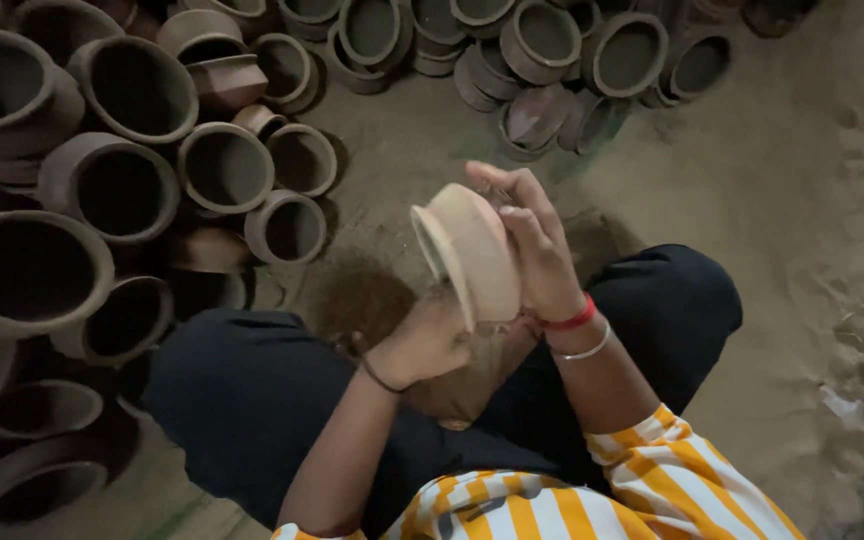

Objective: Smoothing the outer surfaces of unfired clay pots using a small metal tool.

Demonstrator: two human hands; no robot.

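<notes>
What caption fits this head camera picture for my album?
Both hands, right hand and left hand, hold a pale clay pot above sandy ground.

The small pale-tan round clay pot [472,255] looks matt and smooth. The dark brown earthen pots [132,190] look dull. The sandy floor [802,200] is rough and grainy.

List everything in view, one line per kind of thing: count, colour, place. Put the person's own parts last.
small clay pot: one, pale tan, held tilted above the lap, mouth facing left
large clay pots: many, dark brown, crowded along the left side, mouths up
smaller clay pots: many, dark grey-brown, heaped along the top edge
sandy ground: one, light brown, right side and centre
loose dust pile: one, brown, on the ground below the held pot
trousers: dark, over both bent knees
shirt: orange and white stripes, bottom edge
bangles: red and silver, right wrist
left hand: under the pot's base
right hand: wrapped over the pot's side
</notes>
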